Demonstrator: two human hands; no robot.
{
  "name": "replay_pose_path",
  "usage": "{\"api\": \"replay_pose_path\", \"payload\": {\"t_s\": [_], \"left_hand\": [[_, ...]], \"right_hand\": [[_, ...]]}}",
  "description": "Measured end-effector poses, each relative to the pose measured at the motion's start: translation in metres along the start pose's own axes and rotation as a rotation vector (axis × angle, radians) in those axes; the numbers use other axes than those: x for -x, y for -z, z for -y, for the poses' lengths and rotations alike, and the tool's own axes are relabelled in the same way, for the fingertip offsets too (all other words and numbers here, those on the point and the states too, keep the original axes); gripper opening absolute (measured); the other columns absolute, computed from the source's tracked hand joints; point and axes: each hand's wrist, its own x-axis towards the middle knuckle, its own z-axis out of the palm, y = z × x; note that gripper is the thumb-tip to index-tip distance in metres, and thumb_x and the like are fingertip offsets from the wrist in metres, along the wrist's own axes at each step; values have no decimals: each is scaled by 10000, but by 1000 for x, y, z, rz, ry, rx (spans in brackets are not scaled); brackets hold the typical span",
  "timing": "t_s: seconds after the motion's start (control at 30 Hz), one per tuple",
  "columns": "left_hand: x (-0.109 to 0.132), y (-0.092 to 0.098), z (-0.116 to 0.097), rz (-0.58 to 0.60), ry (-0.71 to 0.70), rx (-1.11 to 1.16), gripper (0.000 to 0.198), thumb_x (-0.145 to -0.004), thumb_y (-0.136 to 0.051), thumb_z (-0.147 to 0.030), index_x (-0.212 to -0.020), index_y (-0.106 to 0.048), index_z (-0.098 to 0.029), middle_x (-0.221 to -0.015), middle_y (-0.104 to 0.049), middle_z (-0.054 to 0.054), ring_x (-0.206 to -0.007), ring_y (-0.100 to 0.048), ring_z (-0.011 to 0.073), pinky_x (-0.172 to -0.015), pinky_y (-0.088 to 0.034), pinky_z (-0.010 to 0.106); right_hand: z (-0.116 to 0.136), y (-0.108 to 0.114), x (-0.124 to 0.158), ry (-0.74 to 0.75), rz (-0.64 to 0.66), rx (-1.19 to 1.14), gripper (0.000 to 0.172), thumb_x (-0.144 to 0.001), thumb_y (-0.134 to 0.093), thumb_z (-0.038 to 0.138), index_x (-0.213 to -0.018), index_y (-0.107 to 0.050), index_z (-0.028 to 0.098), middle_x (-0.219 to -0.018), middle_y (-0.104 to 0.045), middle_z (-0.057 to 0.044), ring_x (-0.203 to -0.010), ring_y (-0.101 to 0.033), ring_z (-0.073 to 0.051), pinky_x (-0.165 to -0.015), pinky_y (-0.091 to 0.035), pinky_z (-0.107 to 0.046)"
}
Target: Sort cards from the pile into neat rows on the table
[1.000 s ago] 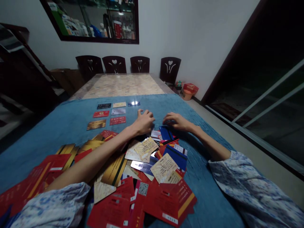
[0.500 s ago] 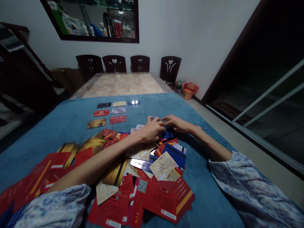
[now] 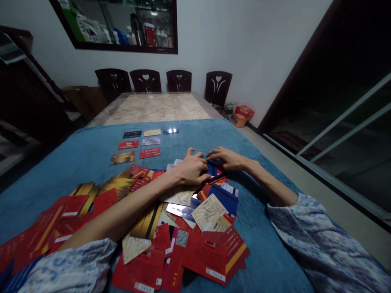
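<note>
head view, largest first: a blue cloth (image 3: 91, 154) covers the near end of a long table (image 3: 155, 108), with four dark chairs (image 3: 146, 80) at the far end. a loose pile of cards (image 3: 171, 219) lies on the cloth between the forearms, red, gold, cream and blue mixed and overlapping. beyond the pile, seven cards sit in a spaced grid (image 3: 142, 143), well apart from each other.

both hands meet at the far edge of the pile. the left hand (image 3: 192, 167) is curled narrow, fingertips down on the cards. the right hand (image 3: 226, 158) is flat and narrow, fingertips on a blue card (image 3: 214, 168) that lies on the pile's far edge between the two hands. whether either hand has it pinched clear of the pile, i cannot tell.

procedure, as a judgement: steady the neighbouring cards with one hand, slide the blue card off sideways, then lift by its edges.
</note>
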Motion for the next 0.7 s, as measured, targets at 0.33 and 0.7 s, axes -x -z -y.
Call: {"api": "replay_pose_path", "payload": {"t_s": [0.33,0.7], "left_hand": [[0,-2,1,-5,134,-81,378,-941,-554,-484,-844,-752,-177,-993,-761,115,-1117,-571,312,-1118,-234,625],[-4,-2,-4,30,288,-155,447,-896,-593,-570,-946,-736,-150,-1027,-721,159,-1111,-555,345,-1051,-328,612]], "right_hand": [[5,-2,-2,7,-92,-114,402,-825,-597,88,-1168,-763,218,-1174,-705,-116,-1078,-662,-264,-978,-535,-443],[2,-1,-2,-72,-93,-113,320,-848,-693,180,-1158,-761,221,-1049,-677,-85,-977,-647,-227,-921,-525,-390]]}}
